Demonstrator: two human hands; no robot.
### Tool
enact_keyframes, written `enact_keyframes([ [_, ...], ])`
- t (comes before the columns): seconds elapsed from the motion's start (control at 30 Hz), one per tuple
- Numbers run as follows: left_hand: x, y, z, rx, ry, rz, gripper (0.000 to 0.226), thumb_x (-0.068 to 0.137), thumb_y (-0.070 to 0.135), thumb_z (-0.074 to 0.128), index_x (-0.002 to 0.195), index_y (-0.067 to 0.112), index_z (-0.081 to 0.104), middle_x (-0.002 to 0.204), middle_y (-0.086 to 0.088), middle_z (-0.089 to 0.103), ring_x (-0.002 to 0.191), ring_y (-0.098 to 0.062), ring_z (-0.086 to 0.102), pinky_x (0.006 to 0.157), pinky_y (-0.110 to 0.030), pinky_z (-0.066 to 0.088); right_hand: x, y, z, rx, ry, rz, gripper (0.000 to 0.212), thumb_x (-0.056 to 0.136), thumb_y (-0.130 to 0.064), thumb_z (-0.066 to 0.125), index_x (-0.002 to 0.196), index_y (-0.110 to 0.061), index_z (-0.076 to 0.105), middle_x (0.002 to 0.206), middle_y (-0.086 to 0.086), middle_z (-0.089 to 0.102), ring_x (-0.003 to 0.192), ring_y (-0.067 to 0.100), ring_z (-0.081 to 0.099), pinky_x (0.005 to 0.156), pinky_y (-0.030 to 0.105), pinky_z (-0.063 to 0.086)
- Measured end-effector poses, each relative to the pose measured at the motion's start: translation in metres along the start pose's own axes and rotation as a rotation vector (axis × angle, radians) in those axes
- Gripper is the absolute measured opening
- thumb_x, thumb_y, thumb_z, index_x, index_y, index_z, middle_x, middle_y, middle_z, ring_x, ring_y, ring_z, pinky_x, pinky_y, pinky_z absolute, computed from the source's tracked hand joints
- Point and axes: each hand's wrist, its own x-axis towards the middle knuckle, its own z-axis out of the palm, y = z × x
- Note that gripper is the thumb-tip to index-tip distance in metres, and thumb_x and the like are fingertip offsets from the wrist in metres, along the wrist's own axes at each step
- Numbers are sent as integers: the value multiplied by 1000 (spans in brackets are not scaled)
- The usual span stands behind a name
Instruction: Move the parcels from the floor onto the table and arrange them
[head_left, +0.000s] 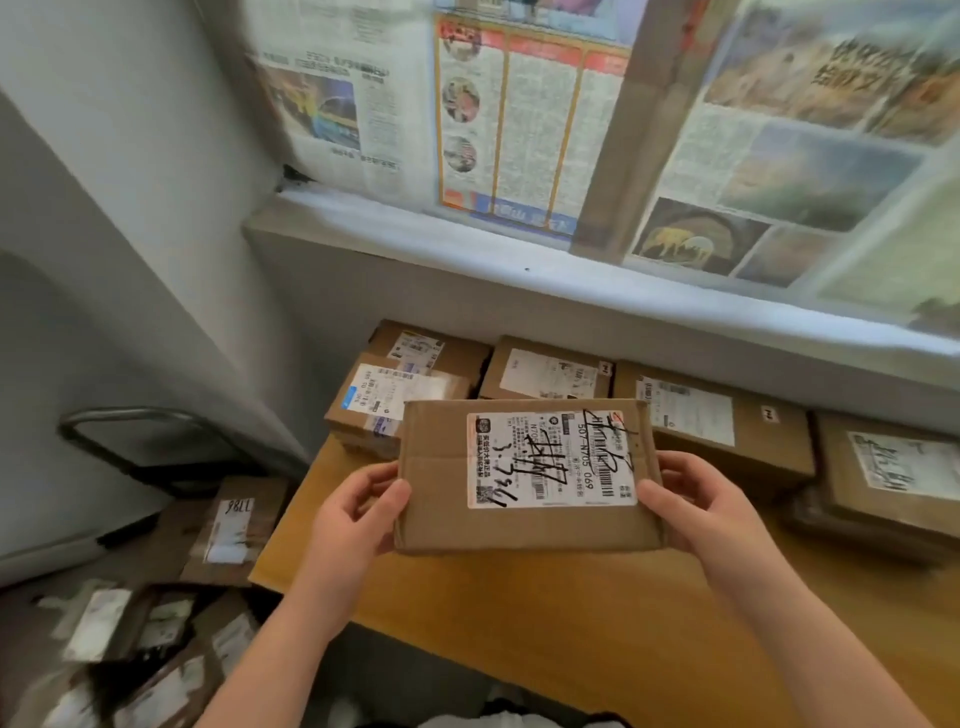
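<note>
Left hand (358, 512) and right hand (691, 501) pinch the parcel (527, 475); lower it level onto the desk (597, 613) beneath, flush against the row (717, 415) beyond.

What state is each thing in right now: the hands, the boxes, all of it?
Held parcel: gripped at both ends over the table, label up.
Left hand: grips the parcel's left end.
Right hand: grips its right end.
Parcels on the table: lying in a row at its far edge, labels up.
Parcels on the floor: lying in a loose heap.
</note>
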Motion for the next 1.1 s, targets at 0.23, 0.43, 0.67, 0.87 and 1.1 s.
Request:
enact_keyframes([
  [0.23,15,28,85,206,-186,100,36,70,54,57,100,34,59,88,14,68,81,0,64,56,-13,51,-14,31,-70,192,168,28,27,75,-40,62,102,-37,58,90,-13,70,84,9,68,60,25,56],
  [0.43,36,15,147,575,-285,117,10,90,34,56,88,25,59,90,3,63,83,-12,60,71,-29,52,-15,63,-111,214,286,99,18,92,-26,53,97,-43,56,91,-14,68,87,7,65,62,22,52],
  [0.67,62,-10,153,762,-242,96,11,93,29,55,83,25,59,84,4,61,77,-8,57,57,-19,40,8,97,-93,247,310,192,22,93,-19,53,115,-24,54,109,-3,61,98,12,59,69,29,54],
  [0.87,81,-29,140,859,-159,74,12,93,27,54,85,23,61,82,2,62,73,-13,57,54,-27,46,35,109,-71,273,287,234,19,92,-18,56,110,-23,54,104,-5,61,96,13,59,75,33,54],
  [1.1,90,-41,139,952,-102,94,10,93,26,55,86,24,63,72,12,58,66,-3,53,48,-21,35,56,119,-62,274,323,239,14,91,-17,57,104,-22,57,99,-5,62,89,9,59,68,26,51],
])
